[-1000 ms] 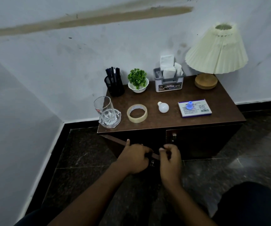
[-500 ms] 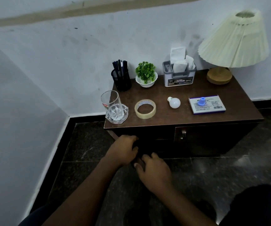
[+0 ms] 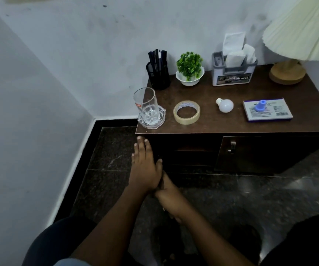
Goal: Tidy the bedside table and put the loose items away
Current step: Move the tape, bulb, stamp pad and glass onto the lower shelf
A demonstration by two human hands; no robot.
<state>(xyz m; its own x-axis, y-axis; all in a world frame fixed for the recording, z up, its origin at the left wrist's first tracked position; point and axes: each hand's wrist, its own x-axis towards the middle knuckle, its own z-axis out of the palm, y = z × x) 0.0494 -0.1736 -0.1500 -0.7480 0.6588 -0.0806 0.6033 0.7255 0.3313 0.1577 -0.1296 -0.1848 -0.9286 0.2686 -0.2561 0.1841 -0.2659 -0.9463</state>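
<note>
Furniture first: the bedside table [image 3: 208,93] is a dark wood unit set against the white wall, above a dark stone floor [image 3: 116,150]. Its front has a shadowed open compartment [image 3: 193,150] on the left and a closed door with a metal handle [image 3: 231,146] on the right. At the far right corner of the top stands the lamp [image 3: 304,29], with a pleated cream shade cut off by the picture edge and a round wooden base.

Your left hand [image 3: 145,166] is flat, with the fingers straight and together, and holds nothing. Its fingertips sit just below the table's front left corner. Your right hand [image 3: 171,200] lies under the heel of the left hand. Its fingers are hidden there, so you cannot tell whether it is open or closed.

Along the wall, from right to left, you find:
- a grey tissue holder [image 3: 233,75] with white tissues standing up in it;
- a small green plant [image 3: 190,68] in a white bowl;
- a black mesh pen holder [image 3: 158,75] filled with dark pens.

Along the front row, from left to right, you find the loose items:
- a clear drinking glass [image 3: 145,104], upright inside a faceted glass dish [image 3: 160,116] at the left corner;
- a tape roll [image 3: 186,120] lying flat, just beside the dish;
- a white light bulb [image 3: 225,105] on its side, apart from the tape;
- a flat white-and-blue box [image 3: 270,114] with a blue cap-like piece [image 3: 260,106] on top.
</note>
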